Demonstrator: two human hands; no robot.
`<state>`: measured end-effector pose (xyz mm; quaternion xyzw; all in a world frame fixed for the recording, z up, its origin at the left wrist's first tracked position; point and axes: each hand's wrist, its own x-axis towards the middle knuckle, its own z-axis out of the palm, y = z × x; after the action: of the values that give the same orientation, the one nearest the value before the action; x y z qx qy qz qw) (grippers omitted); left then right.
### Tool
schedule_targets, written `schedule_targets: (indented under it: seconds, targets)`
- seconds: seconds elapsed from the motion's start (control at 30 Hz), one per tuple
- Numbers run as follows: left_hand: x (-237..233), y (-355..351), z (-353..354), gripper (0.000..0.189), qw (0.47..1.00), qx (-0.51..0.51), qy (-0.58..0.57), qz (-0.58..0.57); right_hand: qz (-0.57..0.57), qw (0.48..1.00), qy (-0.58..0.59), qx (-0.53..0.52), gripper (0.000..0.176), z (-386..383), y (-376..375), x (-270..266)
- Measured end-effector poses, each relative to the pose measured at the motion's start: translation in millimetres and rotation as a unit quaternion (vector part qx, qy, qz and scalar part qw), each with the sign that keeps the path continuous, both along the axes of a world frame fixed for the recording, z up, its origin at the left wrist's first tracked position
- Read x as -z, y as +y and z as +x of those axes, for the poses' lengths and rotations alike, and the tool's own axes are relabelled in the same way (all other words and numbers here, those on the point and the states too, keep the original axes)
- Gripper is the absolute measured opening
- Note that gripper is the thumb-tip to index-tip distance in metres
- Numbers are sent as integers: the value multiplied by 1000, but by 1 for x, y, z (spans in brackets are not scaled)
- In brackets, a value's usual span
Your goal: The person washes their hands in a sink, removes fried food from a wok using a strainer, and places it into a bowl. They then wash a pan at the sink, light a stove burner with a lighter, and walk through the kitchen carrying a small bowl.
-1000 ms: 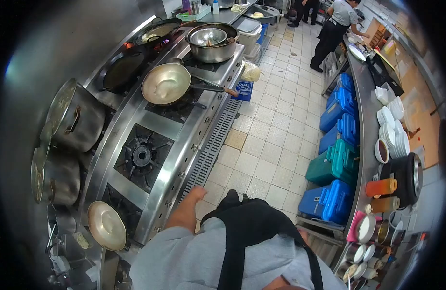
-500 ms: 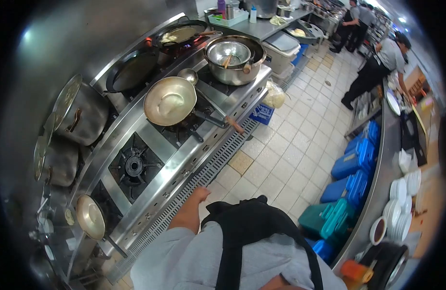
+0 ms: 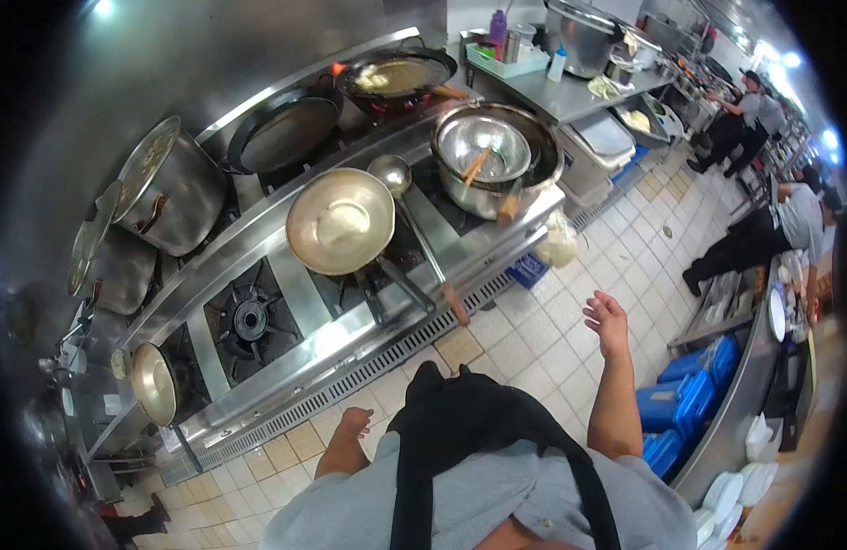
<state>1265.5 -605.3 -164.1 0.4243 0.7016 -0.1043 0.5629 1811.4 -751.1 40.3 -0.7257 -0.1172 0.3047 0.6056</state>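
Note:
My left hand hangs low at my side with the fingers curled, holding nothing, just in front of the floor drain grate along the stove. My right hand is raised over the tiled floor, fingers spread and empty, a little right of the stove's front edge. The nearest things to it are a frying pan on a burner and a ladle whose long handle reaches toward the stove edge. I wear a grey shirt and a black apron.
The steel stove range carries a big pot with a bowl inside, two woks at the back, stockpots at left and a small pan. Blue crates sit under the right counter. Other people work far right.
My view has swung left and back from the stove. My right hand has come up into view with fingers spread. My left hand has dropped and curled.

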Motion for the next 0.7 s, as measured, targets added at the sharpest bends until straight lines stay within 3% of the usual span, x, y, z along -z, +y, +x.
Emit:
schedule_targets:
  seconds: [0.1, 0.17, 0.23, 0.37, 0.47, 0.53, 0.63, 0.7]
  targets:
    - [18, 29, 11, 30, 994, -21, -107, 10, 74, 995, 14, -66, 41, 6, 69, -35]
    - [23, 46, 28, 26, 997, -11, -69, 25, 109, 989, 24, -102, 39, 12, 106, -55]
    - [10, 62, 50, 24, 977, -134, -134, 99, 154, 978, 31, -138, 38, 20, 144, -81]
    - [-3, 71, 84, 24, 967, -182, -113, 137, 235, 946, 45, -218, 35, 43, 216, -115]
    - [10, 46, 93, 28, 926, -320, -159, 122, 260, 923, 95, -269, 37, 63, 273, -118]
    - [31, 5, 103, 29, 911, -351, -146, 161, 258, 911, 130, -293, 39, 77, 310, -113]
    - [31, -52, 143, 30, 904, -426, -31, 27, 242, 876, 213, -359, 44, 87, 365, -111]
    - [65, -101, 167, 33, 889, -455, -50, -10, 189, 863, 282, -374, 40, 85, 396, -118]
